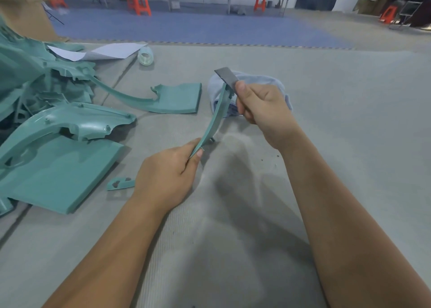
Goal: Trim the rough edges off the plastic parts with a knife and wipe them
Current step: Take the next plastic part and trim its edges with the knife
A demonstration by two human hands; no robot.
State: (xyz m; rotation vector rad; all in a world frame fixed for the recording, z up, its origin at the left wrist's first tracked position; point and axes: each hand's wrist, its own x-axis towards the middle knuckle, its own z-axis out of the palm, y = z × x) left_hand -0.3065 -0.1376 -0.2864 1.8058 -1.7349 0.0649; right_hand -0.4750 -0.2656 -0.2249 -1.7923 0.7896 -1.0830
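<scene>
- Your left hand [168, 172] pinches the curved plastic strip [215, 116] at its near end, above the counter [326, 98].
- Your right hand [261, 107] grips the flat blade [226, 75] against the strip's far tip.
- Thin and light, it probably flexes; hold nearer the cut.

The curved strip [215, 119] pinched in my left hand [168, 177] is teal green, like the pile of plastic parts [46, 112] at the left of the frame and the small offcut [120, 183] below them. The flat blade [227, 75] in my right hand [263, 107] is dull dark grey. Behind it lies a pale blue cloth [268, 80]. The table cover [326, 121] is light grey with a fine ribbed weave. At the top of the frame the floor [186, 28] is blue, with orange stools [138, 2].
</scene>
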